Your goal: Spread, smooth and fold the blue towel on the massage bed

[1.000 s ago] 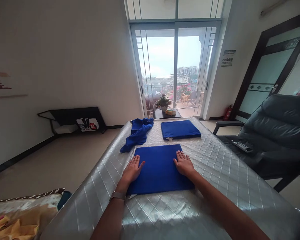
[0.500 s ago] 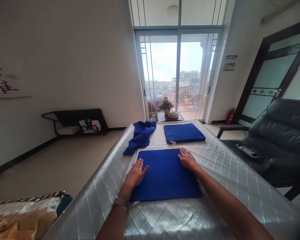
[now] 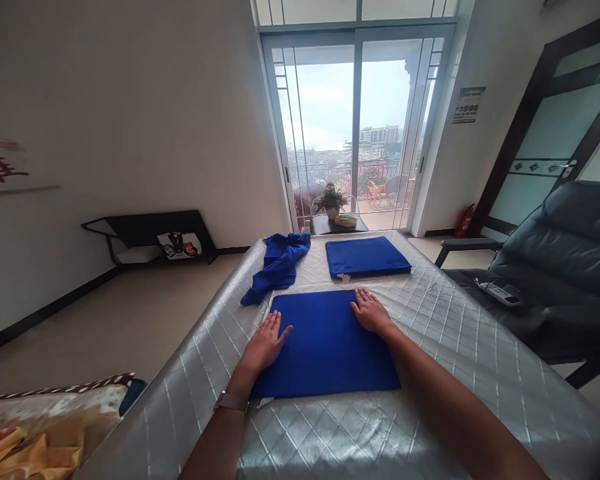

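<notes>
A flat blue rectangular cloth piece [image 3: 325, 350] lies smooth on the silver quilted surface [image 3: 330, 433], a small white tag poking out at its near left corner. My left hand [image 3: 266, 343] rests flat on its left edge, fingers stretched out and thumb apart. On the upper right corner lies my right hand [image 3: 371, 310], palm down with fingers extended. Beyond them sits a neat stack of folded blue cloth [image 3: 367, 257], also with a white tag. To its left is a crumpled blue cloth [image 3: 280, 263].
A dark padded armchair [image 3: 575, 267] with a power strip [image 3: 497, 292] on its seat stands right of the quilted surface. Behind the far edge, a small table holds a potted plant [image 3: 331, 200]. A black rack [image 3: 155, 233] leans by the left wall; yellow cloth [image 3: 35, 457] lies lower left.
My view has tilted down slightly, so the room sits a little higher in the picture. Both hands stay flat on the blue cloth piece, with hardly any shift across it.
</notes>
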`<state>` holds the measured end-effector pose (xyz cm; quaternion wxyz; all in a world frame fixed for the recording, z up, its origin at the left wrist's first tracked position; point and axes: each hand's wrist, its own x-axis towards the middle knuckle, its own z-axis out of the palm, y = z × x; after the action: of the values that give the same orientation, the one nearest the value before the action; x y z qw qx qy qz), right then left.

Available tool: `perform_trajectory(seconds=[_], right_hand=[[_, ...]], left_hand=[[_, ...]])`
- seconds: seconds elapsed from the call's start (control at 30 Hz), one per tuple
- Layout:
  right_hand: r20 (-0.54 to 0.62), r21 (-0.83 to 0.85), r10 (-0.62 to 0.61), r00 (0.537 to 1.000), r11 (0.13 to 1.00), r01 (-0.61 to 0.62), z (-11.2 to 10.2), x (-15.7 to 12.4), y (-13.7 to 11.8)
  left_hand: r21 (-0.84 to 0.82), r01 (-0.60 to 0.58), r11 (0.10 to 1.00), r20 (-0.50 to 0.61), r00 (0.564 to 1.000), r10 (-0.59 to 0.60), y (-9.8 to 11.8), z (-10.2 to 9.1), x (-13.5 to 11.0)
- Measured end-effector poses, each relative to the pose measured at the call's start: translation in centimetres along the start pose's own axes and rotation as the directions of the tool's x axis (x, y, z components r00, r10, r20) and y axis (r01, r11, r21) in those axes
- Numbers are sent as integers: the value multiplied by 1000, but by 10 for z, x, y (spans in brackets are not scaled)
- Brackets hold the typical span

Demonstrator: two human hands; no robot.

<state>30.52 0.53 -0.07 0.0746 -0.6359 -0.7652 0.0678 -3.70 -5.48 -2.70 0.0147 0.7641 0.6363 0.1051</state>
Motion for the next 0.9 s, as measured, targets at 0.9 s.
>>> perform_trajectory(seconds=[0.9], right_hand=[[-42,33,-34,999,999,35,0,-6,1]], left_hand=[[-144,-225,964,8,974,228,199,32,107]])
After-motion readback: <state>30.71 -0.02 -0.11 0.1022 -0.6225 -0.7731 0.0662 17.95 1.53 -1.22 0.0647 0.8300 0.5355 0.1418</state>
